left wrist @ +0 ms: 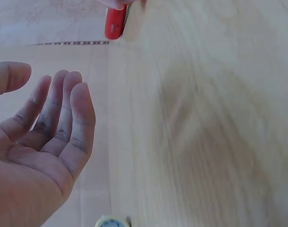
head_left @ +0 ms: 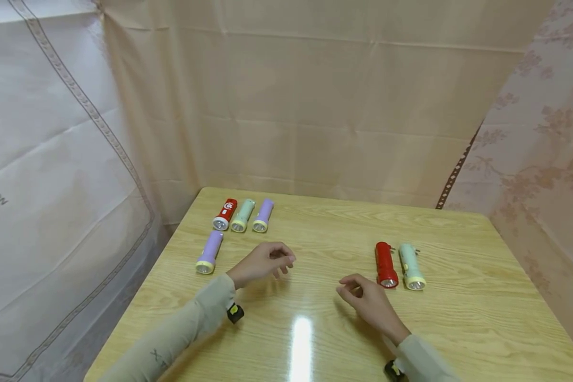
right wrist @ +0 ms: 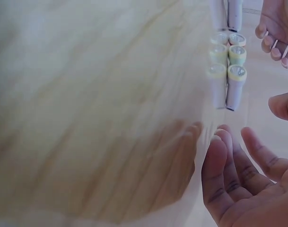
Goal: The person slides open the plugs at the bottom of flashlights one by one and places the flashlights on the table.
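Note:
My left hand (head_left: 265,261) hovers over the left middle of the table with loosely bent fingers and nothing in them. Left of it lies a purple flashlight (head_left: 210,252) with a yellow head. Behind, in a row, lie a red flashlight (head_left: 225,214) with a white head, a green flashlight (head_left: 243,216) and another purple flashlight (head_left: 263,215). My right hand (head_left: 366,301), also holding nothing, is just left of a plain red flashlight (head_left: 385,264). Beside that one is a second green flashlight (head_left: 411,266). The left wrist view shows the left palm (left wrist: 35,165) and its parted fingers.
The flashlights lie on a wood-grain table (head_left: 315,228) with rounded back corners. Beige cloth (head_left: 315,106) hangs behind it, with white sheeting (head_left: 52,159) on the left and flower-patterned cloth (head_left: 549,159) on the right. A bright light reflection shows near the table's front.

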`<move>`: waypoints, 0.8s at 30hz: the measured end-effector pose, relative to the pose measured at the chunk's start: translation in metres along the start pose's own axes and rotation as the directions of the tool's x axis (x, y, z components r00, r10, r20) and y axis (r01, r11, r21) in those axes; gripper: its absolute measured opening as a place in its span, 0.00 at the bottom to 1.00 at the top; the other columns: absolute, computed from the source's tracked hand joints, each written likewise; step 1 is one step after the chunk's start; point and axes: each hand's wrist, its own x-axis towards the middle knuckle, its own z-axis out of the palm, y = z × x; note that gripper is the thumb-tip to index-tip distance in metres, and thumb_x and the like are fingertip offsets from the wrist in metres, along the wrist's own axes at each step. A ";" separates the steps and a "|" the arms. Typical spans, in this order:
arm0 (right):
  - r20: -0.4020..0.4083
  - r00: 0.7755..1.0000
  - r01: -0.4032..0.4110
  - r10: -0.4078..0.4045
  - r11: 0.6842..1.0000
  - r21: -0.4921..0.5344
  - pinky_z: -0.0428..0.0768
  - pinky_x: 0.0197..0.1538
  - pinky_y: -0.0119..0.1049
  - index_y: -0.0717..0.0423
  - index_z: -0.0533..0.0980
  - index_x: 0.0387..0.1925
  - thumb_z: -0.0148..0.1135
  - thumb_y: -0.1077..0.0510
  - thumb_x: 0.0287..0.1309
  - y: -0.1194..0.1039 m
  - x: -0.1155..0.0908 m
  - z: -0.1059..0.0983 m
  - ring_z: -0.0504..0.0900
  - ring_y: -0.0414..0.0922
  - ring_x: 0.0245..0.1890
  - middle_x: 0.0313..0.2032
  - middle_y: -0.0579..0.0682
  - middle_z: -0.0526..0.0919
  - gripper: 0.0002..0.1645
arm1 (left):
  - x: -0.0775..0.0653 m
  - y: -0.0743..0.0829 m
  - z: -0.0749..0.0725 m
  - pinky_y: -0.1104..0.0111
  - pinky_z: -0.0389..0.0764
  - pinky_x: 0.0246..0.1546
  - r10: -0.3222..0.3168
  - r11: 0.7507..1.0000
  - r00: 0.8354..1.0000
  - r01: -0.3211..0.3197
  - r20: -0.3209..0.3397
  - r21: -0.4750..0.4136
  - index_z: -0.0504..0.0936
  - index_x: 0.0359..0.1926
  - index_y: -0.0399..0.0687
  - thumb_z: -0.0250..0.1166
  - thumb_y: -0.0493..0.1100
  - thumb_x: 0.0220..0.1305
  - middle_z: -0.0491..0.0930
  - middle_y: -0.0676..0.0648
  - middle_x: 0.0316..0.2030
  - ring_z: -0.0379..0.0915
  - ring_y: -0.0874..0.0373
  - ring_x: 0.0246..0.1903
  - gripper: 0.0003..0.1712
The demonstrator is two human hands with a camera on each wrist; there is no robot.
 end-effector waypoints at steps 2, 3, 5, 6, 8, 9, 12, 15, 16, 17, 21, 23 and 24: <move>0.012 1.000 -0.004 0.004 1.000 0.011 0.77 0.33 0.31 0.45 0.79 0.43 0.66 0.44 0.57 -0.001 0.003 0.003 0.78 0.39 0.31 0.32 0.41 0.80 0.15 | 0.000 -0.001 -0.006 0.54 0.82 0.38 -0.008 1.000 1.000 0.008 -0.018 -0.006 0.79 0.46 0.46 0.59 0.50 0.68 0.80 0.45 0.39 0.79 0.48 0.39 0.13; 0.020 1.000 -0.007 0.006 1.000 0.019 0.77 0.32 0.31 0.44 0.79 0.43 0.66 0.44 0.57 -0.002 0.004 0.004 0.78 0.39 0.31 0.33 0.40 0.80 0.15 | 0.000 -0.002 -0.009 0.54 0.82 0.38 -0.011 1.000 1.000 0.011 -0.027 -0.009 0.79 0.45 0.48 0.59 0.50 0.68 0.80 0.45 0.40 0.79 0.48 0.39 0.13; 0.037 0.999 -0.008 0.007 0.999 0.034 0.78 0.30 0.32 0.45 0.79 0.43 0.65 0.43 0.57 -0.005 0.007 0.007 0.78 0.39 0.30 0.33 0.41 0.80 0.16 | 0.000 -0.004 -0.015 0.55 0.82 0.38 -0.011 1.000 0.999 0.011 -0.047 -0.011 0.79 0.45 0.49 0.59 0.51 0.68 0.80 0.44 0.40 0.79 0.48 0.39 0.13; 0.045 0.999 -0.008 0.006 0.999 0.042 0.78 0.30 0.32 0.45 0.79 0.44 0.65 0.42 0.57 -0.007 0.008 0.009 0.78 0.40 0.30 0.33 0.41 0.80 0.17 | -0.001 -0.005 -0.018 0.56 0.82 0.38 -0.014 1.000 0.998 0.013 -0.059 -0.015 0.79 0.45 0.49 0.59 0.52 0.67 0.80 0.44 0.40 0.79 0.47 0.39 0.13; 0.063 0.998 -0.001 -0.002 0.998 0.059 0.78 0.28 0.33 0.46 0.79 0.44 0.65 0.42 0.57 -0.012 0.010 0.012 0.79 0.40 0.30 0.33 0.42 0.80 0.18 | -0.002 -0.008 -0.024 0.56 0.82 0.38 -0.024 1.000 0.996 0.022 -0.082 -0.020 0.79 0.45 0.49 0.60 0.53 0.67 0.80 0.44 0.40 0.79 0.47 0.39 0.15; 0.069 0.998 0.003 -0.007 0.998 0.061 0.78 0.28 0.33 0.47 0.79 0.44 0.64 0.42 0.57 -0.015 0.011 0.014 0.79 0.40 0.30 0.33 0.42 0.80 0.19 | -0.004 -0.008 -0.028 0.56 0.82 0.38 -0.029 0.999 0.995 0.027 -0.093 -0.022 0.79 0.46 0.48 0.60 0.54 0.66 0.80 0.43 0.40 0.79 0.46 0.40 0.16; 0.087 0.996 0.021 -0.027 0.997 0.069 0.78 0.28 0.33 0.47 0.79 0.44 0.64 0.42 0.58 -0.024 0.015 0.020 0.79 0.41 0.30 0.33 0.42 0.80 0.19 | -0.007 -0.010 -0.038 0.57 0.82 0.38 -0.051 0.998 0.990 0.046 -0.130 -0.040 0.78 0.47 0.46 0.61 0.54 0.65 0.80 0.44 0.41 0.79 0.46 0.40 0.18; 0.109 0.993 0.036 -0.046 0.995 0.088 0.78 0.27 0.34 0.48 0.79 0.44 0.63 0.42 0.59 -0.031 0.018 0.026 0.80 0.43 0.29 0.33 0.43 0.80 0.18 | -0.010 -0.011 -0.047 0.56 0.82 0.39 -0.060 0.997 0.983 0.052 -0.171 -0.051 0.77 0.49 0.43 0.62 0.54 0.65 0.80 0.43 0.41 0.79 0.46 0.40 0.21; 0.117 0.992 0.045 -0.056 0.995 0.093 0.78 0.27 0.34 0.48 0.79 0.45 0.62 0.42 0.59 -0.033 0.019 0.028 0.80 0.44 0.29 0.33 0.44 0.80 0.18 | -0.011 -0.012 -0.051 0.55 0.82 0.40 -0.063 0.997 0.981 0.054 -0.183 -0.056 0.77 0.49 0.43 0.62 0.54 0.65 0.80 0.42 0.42 0.79 0.46 0.40 0.20; 0.126 0.990 0.052 -0.064 0.994 0.099 0.78 0.27 0.34 0.48 0.79 0.45 0.62 0.42 0.60 -0.035 0.020 0.030 0.81 0.44 0.28 0.33 0.44 0.80 0.18 | -0.012 -0.013 -0.054 0.55 0.82 0.40 -0.063 0.997 0.979 0.053 -0.194 -0.057 0.77 0.49 0.43 0.62 0.53 0.65 0.80 0.40 0.42 0.78 0.46 0.40 0.20; 0.145 0.982 0.105 -0.118 0.990 0.092 0.78 0.29 0.34 0.49 0.79 0.44 0.62 0.43 0.61 -0.043 0.025 0.040 0.81 0.43 0.29 0.33 0.44 0.81 0.17 | -0.016 -0.016 -0.067 0.53 0.81 0.41 -0.071 0.996 0.970 0.057 -0.231 -0.066 0.77 0.49 0.42 0.60 0.50 0.67 0.79 0.34 0.45 0.78 0.45 0.41 0.18; 0.149 0.979 0.130 -0.141 0.988 0.083 0.78 0.31 0.34 0.48 0.79 0.43 0.62 0.43 0.61 -0.046 0.028 0.045 0.80 0.41 0.31 0.33 0.43 0.82 0.16 | -0.018 -0.018 -0.073 0.55 0.82 0.40 -0.085 0.996 0.963 0.072 -0.256 -0.061 0.77 0.49 0.43 0.60 0.51 0.67 0.79 0.35 0.45 0.78 0.46 0.41 0.18; 0.150 0.977 0.141 -0.152 0.987 0.078 0.78 0.32 0.34 0.48 0.79 0.42 0.62 0.43 0.61 -0.047 0.029 0.047 0.80 0.40 0.32 0.33 0.43 0.82 0.16 | -0.020 -0.018 -0.077 0.56 0.82 0.40 -0.091 0.995 0.959 0.078 -0.267 -0.058 0.77 0.50 0.42 0.60 0.51 0.67 0.79 0.36 0.45 0.77 0.46 0.41 0.19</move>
